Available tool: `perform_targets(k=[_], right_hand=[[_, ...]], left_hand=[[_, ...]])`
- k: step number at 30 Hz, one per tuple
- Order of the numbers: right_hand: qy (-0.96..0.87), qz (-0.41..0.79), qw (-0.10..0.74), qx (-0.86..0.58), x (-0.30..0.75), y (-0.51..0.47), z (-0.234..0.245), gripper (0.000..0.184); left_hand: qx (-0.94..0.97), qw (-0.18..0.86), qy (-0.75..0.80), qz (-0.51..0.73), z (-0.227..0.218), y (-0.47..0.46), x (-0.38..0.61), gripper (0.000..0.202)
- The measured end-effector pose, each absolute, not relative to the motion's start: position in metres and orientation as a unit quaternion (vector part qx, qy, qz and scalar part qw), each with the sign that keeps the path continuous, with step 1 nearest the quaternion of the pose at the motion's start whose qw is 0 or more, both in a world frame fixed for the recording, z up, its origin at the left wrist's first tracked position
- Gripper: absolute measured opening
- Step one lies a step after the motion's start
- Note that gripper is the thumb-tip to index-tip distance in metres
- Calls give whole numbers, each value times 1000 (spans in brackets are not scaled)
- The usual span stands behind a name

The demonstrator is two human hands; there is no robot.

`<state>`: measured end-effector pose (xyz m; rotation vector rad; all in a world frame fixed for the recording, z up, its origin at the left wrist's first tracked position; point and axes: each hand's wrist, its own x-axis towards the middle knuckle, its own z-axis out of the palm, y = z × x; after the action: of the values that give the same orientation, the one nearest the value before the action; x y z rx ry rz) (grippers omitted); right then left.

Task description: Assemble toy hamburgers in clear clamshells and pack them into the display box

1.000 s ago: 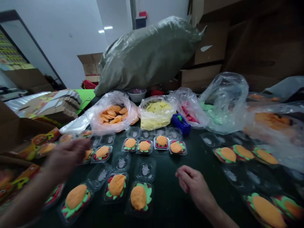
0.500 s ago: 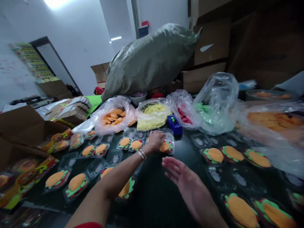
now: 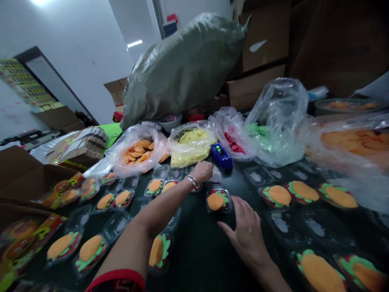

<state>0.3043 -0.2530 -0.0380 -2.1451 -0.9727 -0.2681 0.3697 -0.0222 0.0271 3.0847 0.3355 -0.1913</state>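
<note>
A toy burger (image 3: 216,200) with an orange bun and green frill lies in an open clear plastic box (image 3: 228,209) at the middle of the dark table. My right hand (image 3: 245,225) is open at the box's right side, thumb apart and fingertips close to its edge. Beyond the box, my left hand (image 3: 203,172) reaches in with closed fingers, next to a clear lid (image 3: 216,175). Its fingertips are hidden, so I cannot see what they hold. Another boxed burger (image 3: 169,185) sits left of that hand, partly behind my forearm.
Bags of orange pieces (image 3: 139,151), yellow pieces (image 3: 193,144), pink pieces (image 3: 233,142) and green pieces (image 3: 258,132) line the back. A blue tape dispenser (image 3: 221,157) stands before them. Open boxes with burgers (image 3: 276,195) spread on both sides; a carton (image 3: 28,166) stands left.
The middle burger box has come nearer to me, apart from its row. My left hand has come off the burgers to the lid side. My right hand has moved up beside the box.
</note>
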Motion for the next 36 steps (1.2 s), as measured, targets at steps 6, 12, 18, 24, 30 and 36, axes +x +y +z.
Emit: perform_targets(k=[6,12,18,24,30,36], right_hand=[[-355,-10,401,-844,299,-272,-30,33],[-375,-37,249,-892,288,-266,-17,31],[-436,-20,259,-862,281,-258,-10,10],[-474,32,268,-838,283,-254,-9,31],[-458,124,384,-792,298,-256,-3,12],[-390,162,392,-817,313,-257,-16,15]], left_hand=[[993,32,54,-96,19,-55,337,19],[996,18,36,-83,17,-62,325,19],[997,14,37,-70,13,-58,320,21],[998,20,29,-55,10,-57,317,22],[998,15,20,-50,13,-57,314,21],[999,17,17,-48,9,-55,314,20]])
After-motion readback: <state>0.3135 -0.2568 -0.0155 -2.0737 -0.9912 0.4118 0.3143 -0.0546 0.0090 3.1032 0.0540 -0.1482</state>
